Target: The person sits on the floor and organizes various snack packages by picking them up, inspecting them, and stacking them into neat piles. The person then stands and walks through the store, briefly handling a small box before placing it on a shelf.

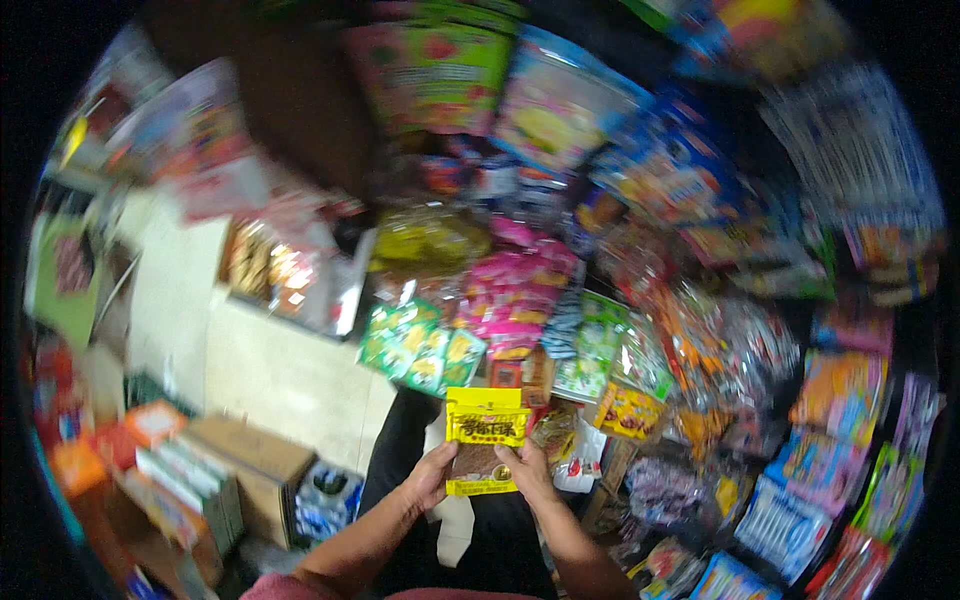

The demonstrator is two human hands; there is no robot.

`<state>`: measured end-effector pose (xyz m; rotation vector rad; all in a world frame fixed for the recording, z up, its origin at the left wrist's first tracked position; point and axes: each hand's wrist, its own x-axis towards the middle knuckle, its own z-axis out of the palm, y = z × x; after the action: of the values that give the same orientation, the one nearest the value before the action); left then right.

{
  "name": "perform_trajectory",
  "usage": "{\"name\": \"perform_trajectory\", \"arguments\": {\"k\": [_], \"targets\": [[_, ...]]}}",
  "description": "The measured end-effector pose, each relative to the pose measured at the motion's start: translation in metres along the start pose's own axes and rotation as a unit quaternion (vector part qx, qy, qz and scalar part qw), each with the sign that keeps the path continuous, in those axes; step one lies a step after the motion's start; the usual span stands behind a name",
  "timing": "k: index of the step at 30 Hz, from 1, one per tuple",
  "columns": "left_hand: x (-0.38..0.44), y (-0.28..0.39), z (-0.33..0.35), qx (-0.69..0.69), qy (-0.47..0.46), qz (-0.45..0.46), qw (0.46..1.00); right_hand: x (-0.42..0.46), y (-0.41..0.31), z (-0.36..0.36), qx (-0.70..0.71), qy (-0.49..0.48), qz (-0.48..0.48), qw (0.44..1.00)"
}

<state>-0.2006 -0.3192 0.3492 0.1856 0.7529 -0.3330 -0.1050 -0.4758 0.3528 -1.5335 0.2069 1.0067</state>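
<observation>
A yellow plastic snack packet with a see-through lower window showing brown contents is held upright in front of my body. My left hand grips its left edge, and my right hand grips the right edge, its thumb on the front. Just beyond the packet lie green-and-white packets, a heap of pink packets and small red and brown boxes. To the right of my right hand is a yellow box with pictures, beside a white plastic bag.
Hanging and stacked snack packets line the right side. At the lower left stand a cardboard box and a blue-and-white plastic pack. A carton of wrapped goods sits on the pale tiled floor.
</observation>
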Motion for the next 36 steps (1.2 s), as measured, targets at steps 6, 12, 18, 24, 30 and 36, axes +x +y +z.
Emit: {"name": "perform_trajectory", "arguments": {"k": [6, 12, 18, 24, 30, 36], "targets": [[-0.115, -0.003, 0.030, -0.079, -0.031, 0.148, 0.985, -0.069, -0.063, 0.072, -0.062, -0.049, -0.089, 0.993], [-0.213, 0.024, 0.028, -0.126, -0.009, 0.242, 0.962, -0.102, -0.111, 0.153, -0.087, -0.095, -0.144, 0.981], [-0.326, 0.109, -0.010, -0.117, 0.007, 0.311, 0.943, -0.112, -0.145, 0.287, -0.116, -0.154, -0.112, 0.975], [-0.439, 0.199, -0.067, -0.052, 0.114, 0.358, 0.925, -0.126, -0.141, 0.463, -0.104, -0.224, -0.074, 0.966], [-0.507, 0.275, -0.110, -0.064, 0.139, 0.452, 0.879, -0.113, -0.161, 0.596, -0.114, -0.301, -0.074, 0.944], [-0.528, 0.340, -0.118, -0.024, 0.174, 0.477, 0.861, -0.100, -0.196, 0.689, -0.226, -0.276, -0.101, 0.929]]}}
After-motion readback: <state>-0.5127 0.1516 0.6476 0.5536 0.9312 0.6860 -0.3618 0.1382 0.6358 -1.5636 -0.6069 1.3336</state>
